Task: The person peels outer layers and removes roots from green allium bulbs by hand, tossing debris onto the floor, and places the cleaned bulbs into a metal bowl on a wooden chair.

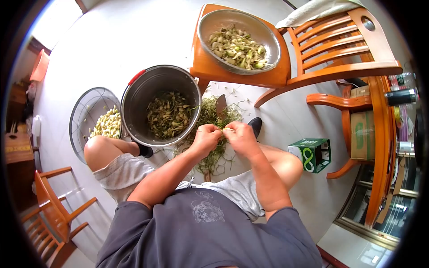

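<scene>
Above a heap of green trimmings [206,157], my two hands meet with their fingertips close together. My right hand [241,136] pinches a small pale onion-like bulb [228,129]. My left hand [206,139] is closed, its thumb and forefinger pinching at the bulb's near end; the fingers hide most of it. Just beyond my hands, a cleaver with a dark wide blade [221,107] stands among the trimmings. Left of them is a deep metal pot [129,105] holding untrimmed bulbs with stalks [169,115].
A metal basin [208,22] of bulbs with short stems rests on a wooden chair [286,73]. Left of the pot, a wire-mesh basket [82,111] holds cleaned white bulbs [107,123]. A green carton [313,155] stands by my right knee. Another wooden chair [53,201] is at left.
</scene>
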Motion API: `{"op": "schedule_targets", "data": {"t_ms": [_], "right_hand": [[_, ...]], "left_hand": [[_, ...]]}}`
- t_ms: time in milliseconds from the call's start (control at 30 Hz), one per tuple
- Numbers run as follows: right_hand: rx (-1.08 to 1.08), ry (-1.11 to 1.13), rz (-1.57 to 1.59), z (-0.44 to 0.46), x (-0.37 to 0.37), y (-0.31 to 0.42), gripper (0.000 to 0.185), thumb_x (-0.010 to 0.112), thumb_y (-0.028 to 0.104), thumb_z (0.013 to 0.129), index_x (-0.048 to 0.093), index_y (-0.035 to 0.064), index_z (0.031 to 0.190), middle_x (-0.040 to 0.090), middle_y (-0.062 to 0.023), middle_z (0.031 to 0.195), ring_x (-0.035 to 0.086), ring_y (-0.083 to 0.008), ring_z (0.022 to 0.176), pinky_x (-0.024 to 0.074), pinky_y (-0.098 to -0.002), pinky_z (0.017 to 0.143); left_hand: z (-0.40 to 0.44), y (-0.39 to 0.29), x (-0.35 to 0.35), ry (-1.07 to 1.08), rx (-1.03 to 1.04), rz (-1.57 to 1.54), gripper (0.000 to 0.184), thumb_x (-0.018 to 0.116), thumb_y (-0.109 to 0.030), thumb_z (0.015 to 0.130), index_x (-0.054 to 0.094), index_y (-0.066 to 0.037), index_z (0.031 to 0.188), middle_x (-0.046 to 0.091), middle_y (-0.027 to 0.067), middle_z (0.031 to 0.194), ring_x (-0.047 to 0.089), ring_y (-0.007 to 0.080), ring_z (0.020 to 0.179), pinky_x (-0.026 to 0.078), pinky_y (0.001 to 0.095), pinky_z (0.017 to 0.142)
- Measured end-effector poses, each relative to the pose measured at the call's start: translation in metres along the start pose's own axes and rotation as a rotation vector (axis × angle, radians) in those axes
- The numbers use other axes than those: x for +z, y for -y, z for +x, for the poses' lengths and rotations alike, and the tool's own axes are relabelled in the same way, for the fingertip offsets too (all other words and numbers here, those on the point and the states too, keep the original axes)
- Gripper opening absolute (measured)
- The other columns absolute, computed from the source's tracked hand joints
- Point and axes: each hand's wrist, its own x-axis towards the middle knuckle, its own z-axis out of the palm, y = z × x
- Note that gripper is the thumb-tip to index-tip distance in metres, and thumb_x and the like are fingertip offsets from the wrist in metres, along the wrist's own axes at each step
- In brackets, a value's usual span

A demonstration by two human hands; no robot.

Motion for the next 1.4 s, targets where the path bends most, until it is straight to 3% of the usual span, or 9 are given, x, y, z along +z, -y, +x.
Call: {"op": "schedule_targets", "data": {"t_ms": [167, 367, 533, 667, 800, 1000, 1133, 1233, 1400], "right_hand": [[0.415, 0.226, 0.772, 0.001, -0.025, 0.007, 0.014, 0.063, 0.013, 0.087, 0.063, -0.0006, 0.085, 0.061, -0.0026, 0.068, 0.053, -0.0076, 0.056, 0.0441, -0.022, 0.052], [0.05, -0.037, 0.312, -0.011, 0.01, 0.0, 0.017, 0.063, 0.014, 0.088, 0.063, -0.0026, 0.087, 0.061, -0.0032, 0.068, 0.053, -0.0079, 0.056, 0.0439, -0.0217, 0.054], [0.398, 0.071, 0.832, -0.007, 0.004, -0.002, 0.016, 0.063, 0.013, 0.088, 0.061, -0.0028, 0.086, 0.059, -0.0045, 0.066, 0.053, -0.0122, 0.054, 0.045, -0.0262, 0.05], [0.521, 0.083, 1.067, -0.009, 0.002, -0.003, 0.011, 0.062, 0.009, 0.087, 0.061, -0.001, 0.085, 0.058, -0.0054, 0.065, 0.054, -0.0138, 0.052, 0.0452, -0.0259, 0.048], [0.245, -0.122, 0.991, -0.014, -0.022, 0.016, 0.009, 0.059, 0.006, 0.088, 0.061, -0.0022, 0.088, 0.06, -0.0073, 0.067, 0.054, -0.0141, 0.05, 0.0463, -0.0261, 0.049], [-0.157, -0.329, 0.797, 0.031, -0.101, 0.067, 0.019, 0.056, 0.009, 0.091, 0.06, -0.0042, 0.104, 0.061, -0.0082, 0.078, 0.057, -0.0151, 0.067, 0.0479, -0.0278, 0.064], [-0.221, -0.353, 0.354, 0.117, -0.139, 0.095, 0.041, 0.056, 0.001, 0.089, 0.049, -0.0061, 0.128, 0.062, -0.0064, 0.093, 0.057, -0.0121, 0.08, 0.0475, -0.0243, 0.07], [-0.473, -0.582, -0.47, 0.143, -0.141, 0.104, 0.031, 0.066, 0.01, 0.084, 0.064, -0.0001, 0.113, 0.064, -0.0151, 0.105, 0.062, -0.0233, 0.088, 0.0499, -0.0297, 0.076], [-0.427, -0.579, -0.401, 0.11, -0.087, 0.103, 0.024, 0.072, 0.016, 0.08, 0.062, -0.0022, 0.068, 0.064, -0.0188, 0.102, 0.06, -0.0296, 0.096, 0.0453, -0.0381, 0.085]], "left_hand": [[-0.024, -0.006, -0.002, -0.103, 0.503, 0.411, 0.013, 0.058, -0.008, 0.084, 0.062, 0.002, 0.09, 0.058, 0.0031, 0.066, 0.048, 0.0067, 0.059, 0.041, 0.0254, 0.052], [-0.01, 0.008, -0.004, -0.171, 0.391, 0.411, 0.015, 0.058, -0.009, 0.081, 0.063, 0.003, 0.088, 0.06, 0.0058, 0.065, 0.05, 0.0085, 0.058, 0.043, 0.0283, 0.053], [-0.017, 0.011, -0.01, -0.133, 0.897, 0.582, 0.004, 0.057, -0.002, 0.077, 0.055, 0.0, 0.079, 0.056, 0.0174, 0.072, 0.057, 0.0379, 0.07, 0.047, 0.0447, 0.059], [-0.018, 0.005, -0.019, -0.043, 1.004, 0.724, 0.007, 0.056, 0.002, 0.073, 0.049, -0.001, 0.073, 0.052, 0.0162, 0.069, 0.056, 0.0377, 0.065, 0.047, 0.0449, 0.058], [-0.015, 0.03, -0.048, -0.033, 0.862, 0.891, 0.006, 0.055, -0.002, 0.071, 0.05, 0.0, 0.073, 0.054, 0.0188, 0.07, 0.057, 0.0395, 0.066, 0.048, 0.0479, 0.061], [-0.001, 0.112, -0.077, 0.384, 0.132, 1.209, 0.015, 0.055, -0.008, 0.076, 0.063, 0.001, 0.086, 0.063, 0.0243, 0.095, 0.063, 0.041, 0.085, 0.052, 0.0465, 0.073], [-0.006, 0.144, -0.068, 0.278, 0.109, 1.448, 0.023, 0.057, -0.013, 0.078, 0.068, -0.003, 0.096, 0.063, 0.0212, 0.106, 0.061, 0.0383, 0.099, 0.05, 0.0439, 0.085], [-0.014, 0.097, -0.067, 0.464, 0.005, 1.472, 0.024, 0.059, -0.015, 0.078, 0.069, -0.005, 0.098, 0.062, 0.0197, 0.112, 0.061, 0.035, 0.101, 0.049, 0.0441, 0.086], [-0.025, 0.025, -0.061, 0.356, 0.176, 1.433, 0.022, 0.058, -0.011, 0.078, 0.065, -0.004, 0.098, 0.061, 0.0175, 0.102, 0.062, 0.0332, 0.095, 0.05, 0.0446, 0.079]]}}
